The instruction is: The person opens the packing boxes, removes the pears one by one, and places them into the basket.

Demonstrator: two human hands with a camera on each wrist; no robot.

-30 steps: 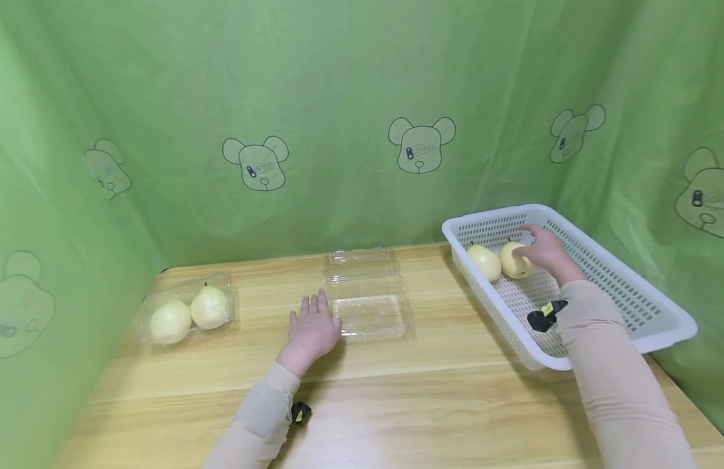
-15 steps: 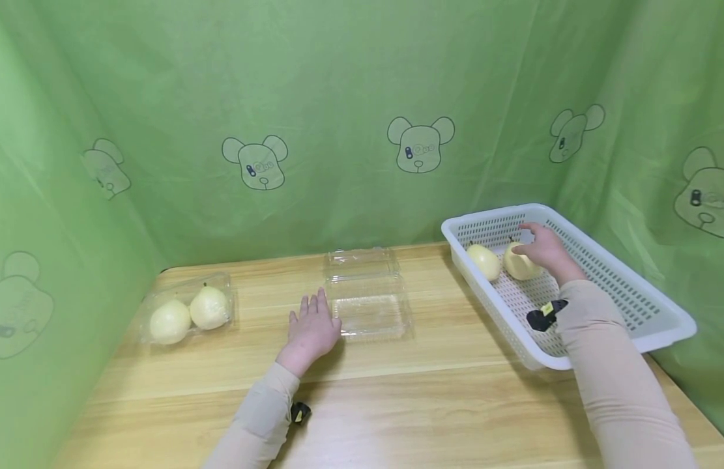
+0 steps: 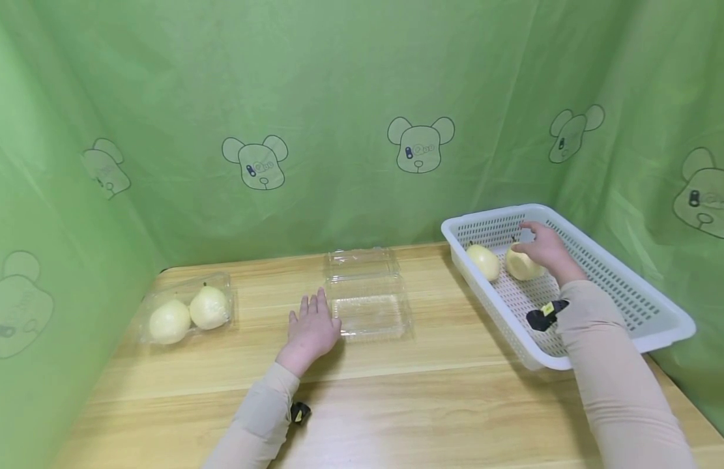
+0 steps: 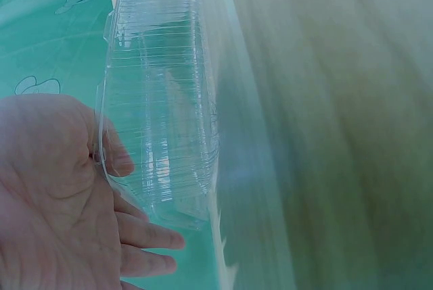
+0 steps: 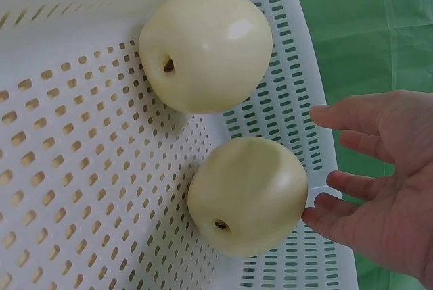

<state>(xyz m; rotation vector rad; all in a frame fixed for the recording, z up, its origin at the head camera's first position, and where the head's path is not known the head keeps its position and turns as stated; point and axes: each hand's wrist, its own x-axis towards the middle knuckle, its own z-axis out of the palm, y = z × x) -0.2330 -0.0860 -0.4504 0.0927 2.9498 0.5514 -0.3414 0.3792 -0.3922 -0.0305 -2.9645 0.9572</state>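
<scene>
My left hand (image 3: 311, 329) lies at the left edge of a hinged clear plastic clamshell box (image 3: 370, 316), its fingers extended. In the left wrist view, the thumb (image 4: 120, 161) overlaps the box's clear wall. The lid (image 3: 362, 262) is raised at the back, and nothing sits inside the box. On the right, my right hand (image 3: 546, 251) reaches into a white perforated basket (image 3: 637, 286), spread around one pale yellow pear (image 3: 522, 264). The right wrist view has a fingertip right at that pear's side (image 5: 247, 199). A second pear (image 3: 483, 263) lies to its left.
Another clear clamshell (image 3: 234, 306) at the far left holds two pears (image 3: 170, 322). The wooden table (image 3: 397, 404) meets green curtains (image 3: 338, 195) at the back and both sides.
The pear by my right hand has rolled slightly to the right, away from the other pear. Both hands have stayed in place.
</scene>
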